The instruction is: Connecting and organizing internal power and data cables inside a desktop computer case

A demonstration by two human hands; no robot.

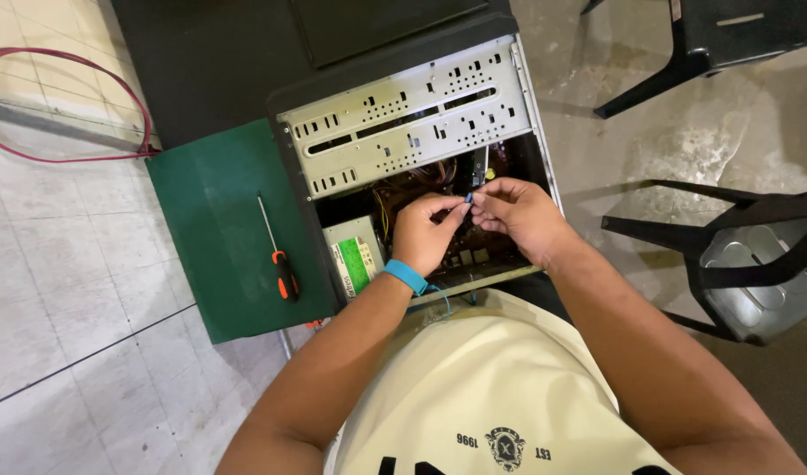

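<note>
An open desktop computer case (412,105) lies on its side in front of me, its metal drive cage up top and bundled wires below. My left hand (424,233) and my right hand (516,214) meet over the inside of the case. Together their fingertips pinch a small blue connector (468,199) on a thin cable. My left wrist wears a blue wrist strap (407,276) with a thin cord running off it. A grey power supply (353,258) with a green label sits just left of my left hand.
A screwdriver (278,255) with an orange and black handle lies on a green mat (219,229) left of the case. A red cable (78,105) loops on the tiled floor at far left. Black plastic chairs (747,264) stand at right.
</note>
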